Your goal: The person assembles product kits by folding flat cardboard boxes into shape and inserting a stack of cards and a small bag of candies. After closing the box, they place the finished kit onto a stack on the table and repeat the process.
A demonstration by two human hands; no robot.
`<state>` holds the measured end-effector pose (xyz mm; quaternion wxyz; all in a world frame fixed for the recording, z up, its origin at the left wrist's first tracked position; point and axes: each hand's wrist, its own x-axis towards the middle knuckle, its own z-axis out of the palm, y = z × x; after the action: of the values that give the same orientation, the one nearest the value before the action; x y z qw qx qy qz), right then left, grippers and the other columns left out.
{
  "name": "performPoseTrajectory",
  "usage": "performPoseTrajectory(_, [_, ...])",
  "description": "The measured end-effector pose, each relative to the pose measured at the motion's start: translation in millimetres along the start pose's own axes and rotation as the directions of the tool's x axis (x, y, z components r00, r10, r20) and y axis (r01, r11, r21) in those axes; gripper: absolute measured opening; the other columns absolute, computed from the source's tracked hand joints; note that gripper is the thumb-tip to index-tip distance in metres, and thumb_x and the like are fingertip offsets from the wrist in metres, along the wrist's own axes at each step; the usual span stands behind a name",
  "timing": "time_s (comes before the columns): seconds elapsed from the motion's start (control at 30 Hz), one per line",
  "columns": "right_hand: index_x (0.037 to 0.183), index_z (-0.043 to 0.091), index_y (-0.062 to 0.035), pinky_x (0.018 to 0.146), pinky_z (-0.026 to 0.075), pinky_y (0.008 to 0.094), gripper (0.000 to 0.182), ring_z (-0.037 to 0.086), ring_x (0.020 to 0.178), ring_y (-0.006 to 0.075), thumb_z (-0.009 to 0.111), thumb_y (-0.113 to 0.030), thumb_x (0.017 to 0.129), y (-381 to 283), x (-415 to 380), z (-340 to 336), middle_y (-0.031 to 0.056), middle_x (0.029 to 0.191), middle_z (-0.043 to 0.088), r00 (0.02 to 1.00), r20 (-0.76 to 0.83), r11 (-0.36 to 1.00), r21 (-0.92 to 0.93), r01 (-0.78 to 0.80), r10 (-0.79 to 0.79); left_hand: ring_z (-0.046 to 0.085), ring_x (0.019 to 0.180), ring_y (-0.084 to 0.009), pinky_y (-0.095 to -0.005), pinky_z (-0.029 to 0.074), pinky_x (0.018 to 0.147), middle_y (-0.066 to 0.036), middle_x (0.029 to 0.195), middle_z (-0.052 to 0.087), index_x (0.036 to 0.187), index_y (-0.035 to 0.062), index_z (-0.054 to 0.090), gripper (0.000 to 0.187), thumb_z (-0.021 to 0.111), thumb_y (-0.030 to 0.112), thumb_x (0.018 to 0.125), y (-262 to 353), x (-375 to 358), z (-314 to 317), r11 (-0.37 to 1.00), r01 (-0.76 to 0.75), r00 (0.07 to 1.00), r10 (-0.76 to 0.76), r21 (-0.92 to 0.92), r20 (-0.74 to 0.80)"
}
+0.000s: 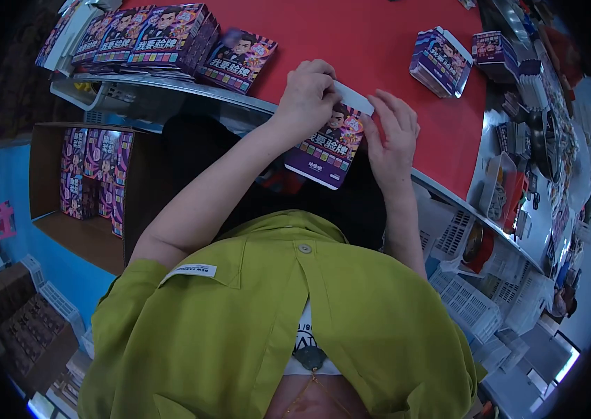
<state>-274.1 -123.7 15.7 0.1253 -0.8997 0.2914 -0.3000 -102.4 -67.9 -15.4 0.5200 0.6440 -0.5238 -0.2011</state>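
Observation:
A purple printed carton [327, 146] with a cartoon figure and large white lettering hangs over the table's front edge, tilted a little. Its white flap [353, 98] stands out at the top. My left hand [309, 94] is closed on the carton's upper left side, the fingers curled. At the upper right edge, my right hand [392, 133] grips it between thumb and fingers. Just left of my left hand lies a single similar carton [238, 61], leaning against a stack. How far the carton is opened out cannot be made out.
Stacks of the same cartons [166, 38] line the table's left edge. More cartons [442, 61] lie at the right on the red tabletop [351, 42]. Below left, an open cardboard box [75, 227] holds several packed cartons. White plastic baskets [467, 300] stand below right.

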Motion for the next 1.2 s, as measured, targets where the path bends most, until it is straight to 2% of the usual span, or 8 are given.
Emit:
performPoseTrajectory(0.07, [0.115,0.06,-0.007,0.1,0.034,0.0402,0.034,0.049,0.117,0.0264,0.065,-0.013,0.082,2.9,-6.4,-17.1,0.0087,0.122,0.056,0.984,0.158,0.991,0.12,0.064,-0.083,0.059,0.084,-0.0198,-0.0295,0.048,0.072,-0.01,0.096,0.056,0.072,-0.0044,0.061,0.014,0.068,0.006,0.078,-0.1,-0.6,-2.1,0.93,-0.122,0.986,0.152,0.346,-0.062])
performPoseTrajectory(0.2, [0.117,0.059,-0.0086,0.102,0.033,0.0412,0.042,0.045,0.126,0.0255,0.07,-0.019,0.078,-4.5,-20.1,-34.9,0.0061,0.128,0.055,0.882,0.383,0.961,0.145,0.236,-0.274,0.056,0.085,-0.0213,-0.0314,0.047,0.072,-0.009,0.095,0.056,0.076,-0.0034,0.065,0.015,0.068,0.01,0.081,1.4,-2.9,-7.6,0.922,-0.187,0.974,0.219,0.339,-0.059])
performPoseTrajectory(0.5, [0.111,0.06,-0.0049,0.095,0.042,0.0393,0.041,0.054,0.116,0.0249,0.066,-0.029,0.079,8.4,-20.1,-10.5,0.0097,0.123,0.058,0.901,0.123,0.909,0.086,0.407,-0.415,0.062,0.077,-0.0186,-0.028,0.05,0.075,-0.01,0.083,0.064,0.099,0.0008,0.066,0.019,0.065,0.01,0.083,18.3,2.3,-19.3,0.928,0.342,0.932,-0.314,-0.151,0.18])
performPoseTrajectory(0.57, [0.111,0.06,-0.0051,0.095,0.042,0.0392,0.039,0.054,0.116,0.0249,0.066,-0.028,0.08,5.3,-27.4,-9.8,0.0101,0.123,0.058,0.902,0.111,0.909,0.044,0.415,-0.418,0.062,0.078,-0.0188,-0.0297,0.051,0.075,-0.011,0.085,0.066,0.101,0.0016,0.066,0.021,0.064,0.009,0.081,16.1,-0.3,-17.6,0.965,0.057,0.972,-0.112,0.256,0.205])
performPoseTrajectory(0.8, [0.113,0.058,-0.0045,0.097,0.043,0.0405,0.035,0.055,0.116,0.026,0.065,-0.014,0.081,-11.6,-39.8,-11.4,0.0114,0.122,0.058,0.87,0.137,0.879,0.005,0.477,-0.473,0.063,0.081,-0.0186,-0.0303,0.051,0.077,-0.012,0.087,0.066,0.105,0.002,0.065,0.026,0.065,0.008,0.08,14.6,5.3,-17.6,0.91,0.051,0.967,-0.148,0.411,0.208])
performPoseTrajectory(0.93, [0.116,0.054,-0.003,0.092,0.049,0.0399,0.041,0.059,0.11,0.0266,0.068,-0.012,0.079,0.8,-28.7,3.6,0.0125,0.118,0.06,0.861,0.02,0.862,0.01,0.508,-0.508,0.063,0.091,-0.0179,-0.0294,0.051,0.08,-0.011,0.092,0.066,0.108,0.0007,0.064,0.028,0.063,0.019,0.086,19.4,3.4,-28.1,0.959,0.264,0.944,-0.279,0.104,0.178])
performPoseTrajectory(1.1, [0.121,0.049,-0.0011,0.076,0.056,0.0341,0.044,0.066,0.093,0.0253,0.067,-0.009,0.081,-0.2,-3.2,-6.1,0.0128,0.103,0.066,0.948,-0.121,0.927,0.206,0.313,-0.293,0.06,0.086,-0.014,-0.027,0.046,0.08,-0.008,0.088,0.063,0.105,0.0011,0.063,0.054,0.046,0.051,0.093,16.5,-9.0,-40.4,0.899,0.294,0.951,-0.239,-0.326,0.198])
performPoseTrajectory(1.2, [0.119,0.052,0.0011,0.076,0.053,0.0308,0.038,0.066,0.091,0.0218,0.065,-0.01,0.085,7.0,6.0,-6.4,0.0134,0.099,0.066,0.987,-0.118,0.915,0.375,0.147,-0.11,0.058,0.093,-0.0137,-0.0269,0.043,0.085,-0.008,0.093,0.062,0.108,0.0013,0.061,0.056,0.043,0.052,0.094,20.1,-16.7,-36.3,0.774,0.322,0.947,-0.277,-0.545,0.165])
